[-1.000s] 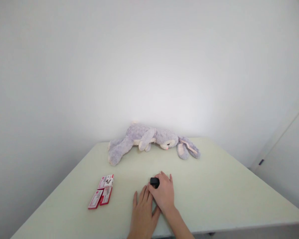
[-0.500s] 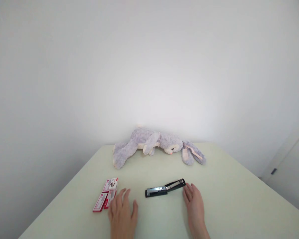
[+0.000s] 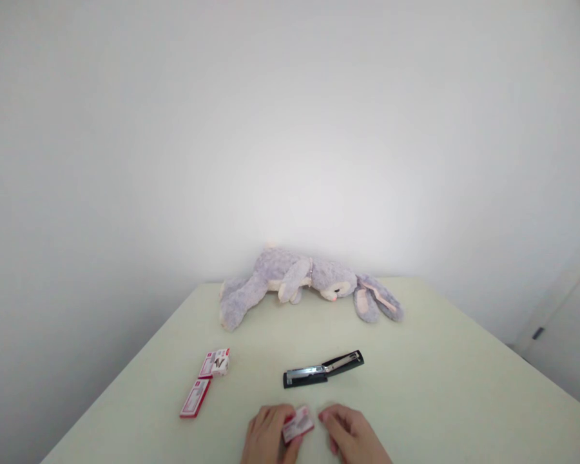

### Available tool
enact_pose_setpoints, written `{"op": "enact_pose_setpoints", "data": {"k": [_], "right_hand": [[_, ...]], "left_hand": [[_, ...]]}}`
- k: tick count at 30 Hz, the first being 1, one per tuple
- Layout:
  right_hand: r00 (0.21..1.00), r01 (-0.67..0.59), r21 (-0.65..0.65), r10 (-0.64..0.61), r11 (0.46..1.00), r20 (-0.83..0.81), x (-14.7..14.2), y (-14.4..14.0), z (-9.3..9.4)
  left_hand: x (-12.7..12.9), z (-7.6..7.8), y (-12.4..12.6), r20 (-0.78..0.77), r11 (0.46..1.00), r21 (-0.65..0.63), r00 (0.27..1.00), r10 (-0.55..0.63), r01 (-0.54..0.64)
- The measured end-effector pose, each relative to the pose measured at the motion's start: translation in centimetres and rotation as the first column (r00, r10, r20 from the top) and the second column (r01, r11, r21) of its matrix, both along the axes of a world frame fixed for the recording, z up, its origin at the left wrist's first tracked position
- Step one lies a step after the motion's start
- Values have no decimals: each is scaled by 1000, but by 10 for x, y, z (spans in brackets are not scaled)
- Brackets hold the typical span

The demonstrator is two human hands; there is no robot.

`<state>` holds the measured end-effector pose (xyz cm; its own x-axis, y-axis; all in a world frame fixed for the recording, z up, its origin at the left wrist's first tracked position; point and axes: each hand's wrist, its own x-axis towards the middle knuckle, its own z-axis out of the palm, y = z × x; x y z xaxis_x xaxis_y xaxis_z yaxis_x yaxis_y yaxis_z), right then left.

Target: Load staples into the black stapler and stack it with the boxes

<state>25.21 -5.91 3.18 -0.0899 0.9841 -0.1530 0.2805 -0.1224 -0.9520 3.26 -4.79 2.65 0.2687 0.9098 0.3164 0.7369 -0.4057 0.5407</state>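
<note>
My left hand (image 3: 267, 435) is closed on a small red-and-white box (image 3: 298, 423) near the front of the table, its thumb on the near side and fingers on the far side. Just right of that box is my right hand (image 3: 352, 433), fingers half curled and holding nothing, with a small gap to the box. Beyond both hands a black stapler (image 3: 323, 369) lies opened out, its metal channel facing up. To the left, another red-and-white box (image 3: 194, 398) lies flat, close to a white box with a stapler picture (image 3: 214, 363).
A grey-lilac plush rabbit (image 3: 290, 277) lies on its side along the back of the pale green table (image 3: 415, 367), against the white wall (image 3: 290, 129). A white door with a dark latch (image 3: 538, 333) is at the right.
My left hand has picked up the nearer right box of the group and brought it right, in front of me. My right hand has moved left and nearer, away from the stapler.
</note>
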Motion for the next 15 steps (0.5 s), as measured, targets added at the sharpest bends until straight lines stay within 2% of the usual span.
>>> {"op": "enact_pose_setpoints", "data": {"k": [3,6,11,15], "right_hand": [[998,-10,-25,11,1000,55,2,17,4],[989,19,-8,-17,1000,145,18,28,4],[939,83,17,-84,996,332,48,27,11],[864,119,46,-126,992,488,60,24,16]], "left_hand": [[33,26,6,59,987,-103,992,-114,120],[41,38,12,107,976,-159,985,-136,152],[30,31,16,169,969,-202,980,-107,141],[28,27,16,187,968,-211,978,-94,134]]}}
